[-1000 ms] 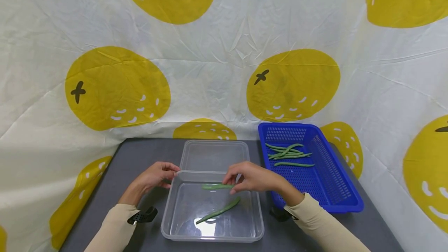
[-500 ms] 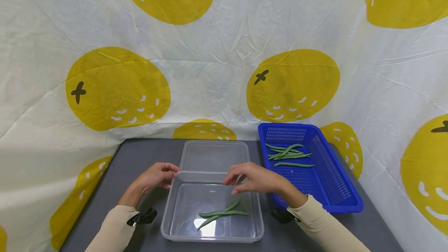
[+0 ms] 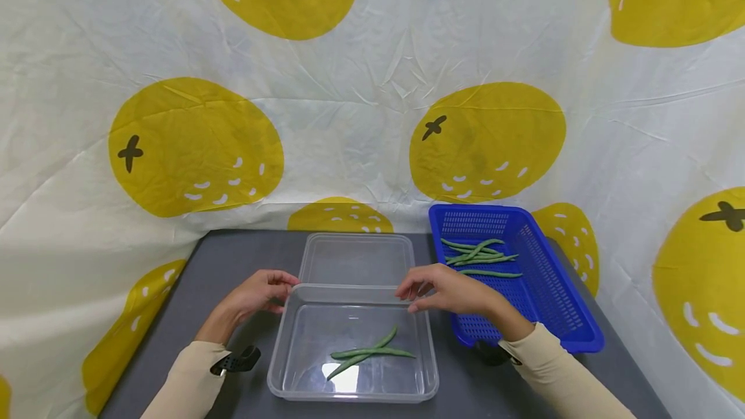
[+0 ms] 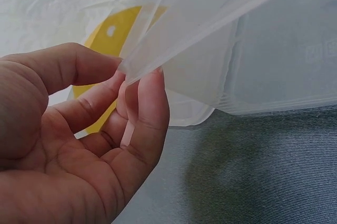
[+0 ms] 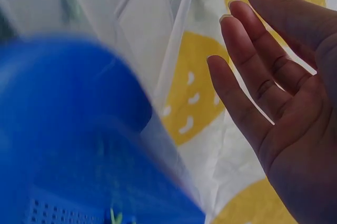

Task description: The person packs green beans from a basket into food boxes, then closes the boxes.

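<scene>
The beans (image 3: 477,256) left in the blue basket (image 3: 573,315) lie at its far end, to the right of and slightly beyond the right hand (image 3: 451,291). Their long axes run roughly left to right, so they lie across the line of a reach from that hand. The right hand is much the nearer of the two hands; it hovers over the far right corner of the clear tub (image 3: 279,354), just beside the basket's left wall, with fingers held apart and relaxed and nothing between them, as is seen plainly from the right wrist (image 5: 284,98). The left hand (image 3: 256,295) is well apart from the basket, at the tub's far left corner, where the rim is pinched between thumb and fingers (image 4: 142,108).

Two beans (image 3: 369,353) already lie crossed on the tub's floor, right of its middle, their long axes slanting from near left to far right. A clear lid (image 3: 355,257) lies flat just beyond the tub, touching or nearly touching its far rim.

Everything is carried by a dark grey tabletop (image 3: 233,257). Behind and to both sides a creased white cloth (image 3: 361,115) printed with large yellow fruit is hung. Cream sleeves (image 3: 186,380) are worn on both arms.
</scene>
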